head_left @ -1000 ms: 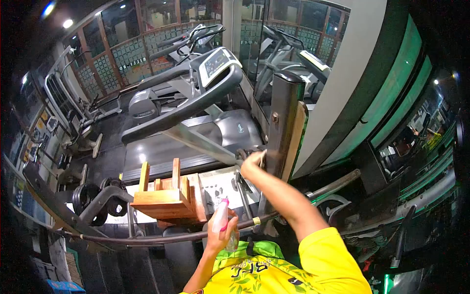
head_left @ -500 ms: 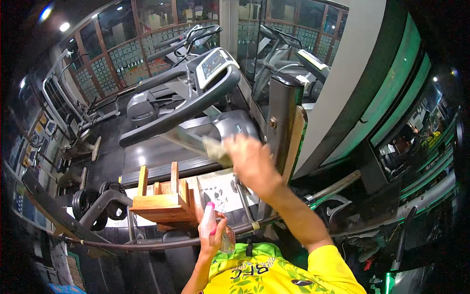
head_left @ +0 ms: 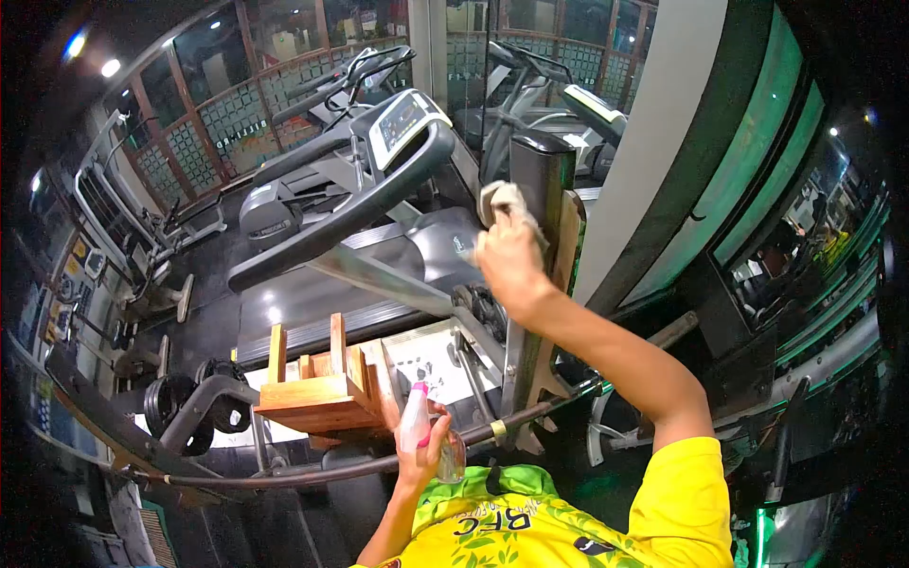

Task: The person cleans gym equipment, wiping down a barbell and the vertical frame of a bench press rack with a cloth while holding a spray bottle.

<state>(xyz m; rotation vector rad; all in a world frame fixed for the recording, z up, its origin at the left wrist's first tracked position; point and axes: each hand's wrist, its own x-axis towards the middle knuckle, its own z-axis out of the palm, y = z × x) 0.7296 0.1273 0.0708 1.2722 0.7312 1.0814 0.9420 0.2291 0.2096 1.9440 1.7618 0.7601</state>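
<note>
My left hand [head_left: 421, 456] is closed around a spray bottle [head_left: 415, 417] with a pink tip, held upright in front of my yellow shirt. My right hand [head_left: 511, 260] reaches out ahead, its fingers closed on a pale, crumpled cloth [head_left: 500, 197]. The cloth overlaps the upper part of a dark upright post [head_left: 544, 168]; whether it presses on the post I cannot tell. Below my hands a barbell bar [head_left: 379, 467] runs across the view. Beyond my left hand stands a wooden box-like piece [head_left: 317, 396] with upright slats.
A treadmill [head_left: 398, 123] stands ahead, and another machine shows in the mirror [head_left: 473, 85]. Weight plates [head_left: 166, 405] hang at the left. A pale column [head_left: 653, 170] rises right of the post. More gym machines [head_left: 123, 227] line the far left.
My right hand has moved up and to the right with the cloth, from left of the post to its upper part. The left hand keeps the bottle, and the view has shifted slightly.
</note>
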